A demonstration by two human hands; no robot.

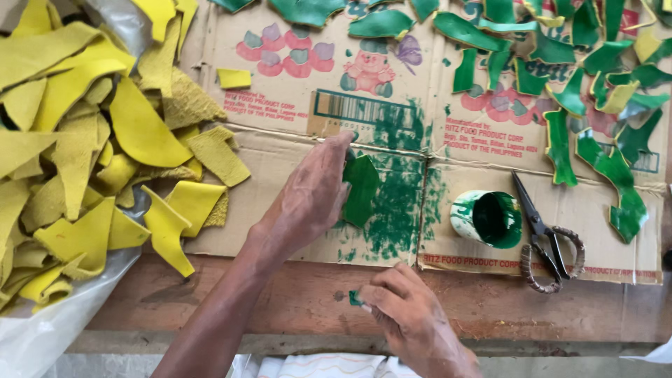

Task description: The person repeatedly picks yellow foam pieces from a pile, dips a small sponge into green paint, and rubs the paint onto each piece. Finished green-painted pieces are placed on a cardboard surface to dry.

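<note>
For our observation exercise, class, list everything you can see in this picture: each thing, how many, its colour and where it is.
Leather-like scraps: a large heap, yellow, left side, partly on a clear plastic bag.
Painted scraps: many, green, spread along the top and right.
Flattened cardboard box: one, brown with green paint smears, covering the wooden bench.
Paint cup: one, holding green paint, lying on its side, right of centre.
Scissors: one pair, dark blades, wrapped handles, beside the cup.
Green piece: one, at centre.
Left hand: pressing on the green piece.
Right hand: on the bench edge, pinching a small green-tipped tool.
</note>
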